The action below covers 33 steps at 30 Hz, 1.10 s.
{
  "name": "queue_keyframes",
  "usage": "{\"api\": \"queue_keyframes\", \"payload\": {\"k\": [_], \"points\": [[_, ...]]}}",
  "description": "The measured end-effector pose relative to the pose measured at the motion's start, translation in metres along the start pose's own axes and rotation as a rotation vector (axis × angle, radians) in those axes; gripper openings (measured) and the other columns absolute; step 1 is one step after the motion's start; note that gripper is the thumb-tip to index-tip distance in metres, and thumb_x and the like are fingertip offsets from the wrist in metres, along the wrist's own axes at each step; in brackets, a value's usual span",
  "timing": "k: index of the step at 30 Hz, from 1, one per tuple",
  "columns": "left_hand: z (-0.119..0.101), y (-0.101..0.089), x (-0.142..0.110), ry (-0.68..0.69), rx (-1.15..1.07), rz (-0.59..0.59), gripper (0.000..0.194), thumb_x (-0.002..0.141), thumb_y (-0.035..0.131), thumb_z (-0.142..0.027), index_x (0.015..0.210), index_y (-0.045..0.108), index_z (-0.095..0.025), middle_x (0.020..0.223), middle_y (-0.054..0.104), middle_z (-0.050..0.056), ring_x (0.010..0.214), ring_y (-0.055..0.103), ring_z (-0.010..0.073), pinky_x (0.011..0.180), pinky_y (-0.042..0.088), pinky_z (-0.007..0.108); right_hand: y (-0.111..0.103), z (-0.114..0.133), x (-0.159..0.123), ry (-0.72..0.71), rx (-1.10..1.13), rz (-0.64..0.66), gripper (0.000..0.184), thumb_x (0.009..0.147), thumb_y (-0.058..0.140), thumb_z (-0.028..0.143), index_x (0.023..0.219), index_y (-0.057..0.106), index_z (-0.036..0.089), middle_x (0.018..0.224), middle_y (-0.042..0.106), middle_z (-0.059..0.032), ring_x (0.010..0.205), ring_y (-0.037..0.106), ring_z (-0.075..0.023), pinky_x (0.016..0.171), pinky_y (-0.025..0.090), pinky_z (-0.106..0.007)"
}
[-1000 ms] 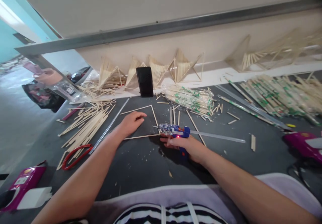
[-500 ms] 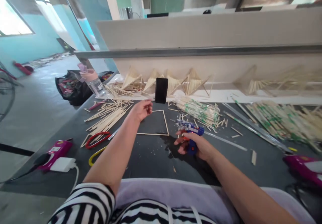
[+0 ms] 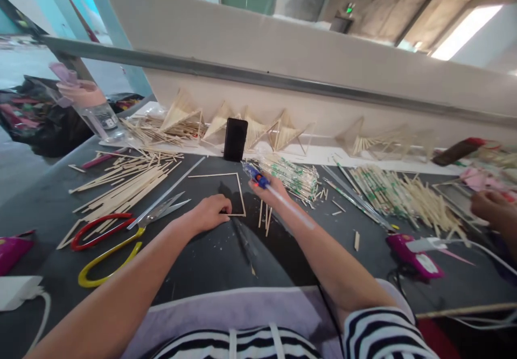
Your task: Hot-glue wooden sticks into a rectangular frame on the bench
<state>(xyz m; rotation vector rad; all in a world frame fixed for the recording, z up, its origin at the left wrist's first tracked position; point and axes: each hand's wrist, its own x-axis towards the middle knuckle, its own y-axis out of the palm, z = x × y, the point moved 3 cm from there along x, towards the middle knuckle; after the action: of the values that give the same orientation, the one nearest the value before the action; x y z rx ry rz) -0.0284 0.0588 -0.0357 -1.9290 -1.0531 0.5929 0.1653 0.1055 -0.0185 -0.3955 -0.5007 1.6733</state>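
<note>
Three thin wooden sticks form an open-sided frame [image 3: 241, 193] on the dark table. My left hand [image 3: 208, 213] rests at its near side, fingers curled closed on the near stick, hiding much of it. My right hand [image 3: 271, 189] is wrapped round a blue hot glue gun [image 3: 258, 177], its nozzle tilted toward the far left, beyond the frame's right side. A clear glue stick [image 3: 291, 207] sticks out of its back, over my forearm. A few loose sticks [image 3: 265, 218] lie just below my right hand.
Red-and-yellow scissors [image 3: 139, 233] and a pile of sticks [image 3: 125, 184] lie at left. A phone [image 3: 235, 139] stands behind the frame. Bagged sticks [image 3: 288, 173], stick models [image 3: 285, 130] and a bottle [image 3: 95, 111] line the back. Another person's hand [image 3: 490, 205] is at far right.
My left hand has come down from above the frame's far side to its near stick. My right hand has carried the glue gun forward and left. The view has turned right.
</note>
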Motion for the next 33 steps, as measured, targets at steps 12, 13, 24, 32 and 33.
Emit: {"api": "queue_keyframes", "payload": {"k": [12,13,24,32,33], "points": [[0.010,0.007,-0.003,0.022,0.040,-0.045,0.009,0.083,0.055,-0.023,0.078,0.061,-0.018,0.081,0.060,0.003,0.079,0.055,0.0162,0.074,0.039,0.028,0.018,-0.021,0.009,-0.456,-0.710,0.130,0.035,0.080,0.057,0.048,0.099,0.059,0.019,0.094,0.065,-0.0091,0.092,0.057,-0.0241,0.076,0.032,-0.033],[0.010,0.007,-0.003,0.016,0.040,-0.034,0.010,0.084,0.055,-0.023,0.079,0.061,-0.019,0.082,0.060,0.002,0.079,0.055,0.0163,0.074,0.039,0.028,0.019,-0.021,0.006,-0.481,-0.708,0.132,0.037,0.080,0.057,0.047,0.103,0.058,0.019,0.096,0.066,-0.0088,0.093,0.057,-0.0241,0.077,0.030,-0.034],[0.005,0.005,-0.002,-0.012,0.081,-0.003,0.012,0.088,0.052,-0.024,0.081,0.060,-0.018,0.083,0.061,0.003,0.081,0.054,0.0170,0.074,0.038,0.029,0.014,-0.019,-0.002,-0.537,-0.679,0.293,0.039,0.078,0.058,0.036,0.113,0.051,0.019,0.101,0.065,-0.0083,0.094,0.055,-0.0216,0.081,0.021,-0.034],[0.002,0.011,-0.003,0.009,0.069,-0.033,0.011,0.089,0.051,-0.023,0.084,0.060,-0.019,0.087,0.062,0.003,0.085,0.054,0.0179,0.077,0.038,0.031,0.016,-0.018,-0.004,-0.558,-0.732,0.320,0.042,0.074,0.055,0.020,0.115,0.048,0.018,0.103,0.065,-0.0084,0.093,0.056,-0.0214,0.083,0.020,-0.035],[0.002,0.013,-0.003,0.012,0.060,-0.042,0.011,0.088,0.051,-0.023,0.084,0.061,-0.019,0.087,0.062,0.003,0.086,0.054,0.0180,0.077,0.037,0.031,0.016,-0.017,-0.004,-0.557,-0.732,0.321,0.042,0.073,0.055,0.019,0.115,0.048,0.018,0.104,0.065,-0.0084,0.093,0.056,-0.0213,0.083,0.020,-0.035]]}}
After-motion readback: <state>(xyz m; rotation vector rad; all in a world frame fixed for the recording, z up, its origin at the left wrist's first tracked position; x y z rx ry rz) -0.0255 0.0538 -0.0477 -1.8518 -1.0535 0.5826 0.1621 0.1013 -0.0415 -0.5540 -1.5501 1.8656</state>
